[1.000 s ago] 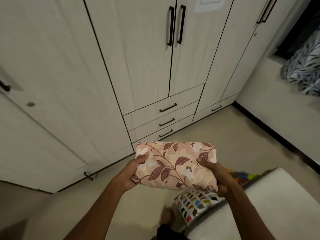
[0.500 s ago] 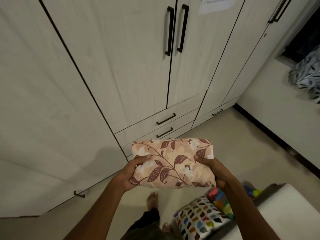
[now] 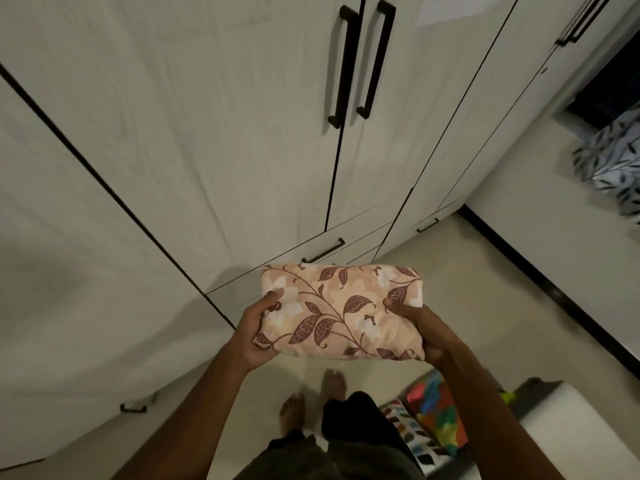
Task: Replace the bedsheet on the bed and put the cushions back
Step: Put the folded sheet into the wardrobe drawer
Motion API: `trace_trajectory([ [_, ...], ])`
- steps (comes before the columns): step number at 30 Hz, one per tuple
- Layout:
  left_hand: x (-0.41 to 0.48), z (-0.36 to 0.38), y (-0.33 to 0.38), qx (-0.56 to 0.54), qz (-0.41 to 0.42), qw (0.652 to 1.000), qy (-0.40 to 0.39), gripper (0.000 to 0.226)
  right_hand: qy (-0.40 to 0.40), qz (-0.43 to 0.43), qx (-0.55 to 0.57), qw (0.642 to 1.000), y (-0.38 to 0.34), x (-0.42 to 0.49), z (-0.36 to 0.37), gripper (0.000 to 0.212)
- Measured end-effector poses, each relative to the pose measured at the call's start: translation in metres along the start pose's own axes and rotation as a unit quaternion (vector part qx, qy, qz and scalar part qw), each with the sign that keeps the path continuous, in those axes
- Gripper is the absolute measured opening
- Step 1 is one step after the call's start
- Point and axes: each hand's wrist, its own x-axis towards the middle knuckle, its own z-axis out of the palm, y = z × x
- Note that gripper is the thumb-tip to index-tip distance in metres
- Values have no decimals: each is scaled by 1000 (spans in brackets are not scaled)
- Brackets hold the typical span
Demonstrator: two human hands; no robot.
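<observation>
head view: folded bedsheet (image 3: 341, 311) held between both grips, left hand (image 3: 254, 332) and right hand (image 3: 420, 327) clutching its ends.

The person has stepped nearer the wardrobe (image 3: 242, 133), whose doors now fill more of the view. The folded bedsheet (image 3: 341, 311) now hides all but the top drawer (image 3: 323, 251). Both bare feet (image 3: 311, 400) now show below the sheet, the bed corner (image 3: 571, 438) has slid toward the lower right, and the multicoloured cushion (image 3: 436, 410) lies more exposed.

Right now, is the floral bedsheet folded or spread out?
Folded: the floral bedsheet is a compact, thick bundle, gripped at its ends by the left hand and right hand.
</observation>
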Motion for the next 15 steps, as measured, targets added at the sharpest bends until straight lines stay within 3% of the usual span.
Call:
trace_trajectory([
  [5, 23, 8, -2, -38, -8, 999, 4, 38, -9, 21, -29, 999, -25, 36, -14, 53],
  [12, 62, 20, -8, 2, -1, 996, 84, 60, -34, 70, -68, 995, -57, 93, -36, 51],
  [15, 81, 26, -19, -12, -7, 994, 112, 44, -30, 99, -105, 989, -71, 127, -47, 49],
])
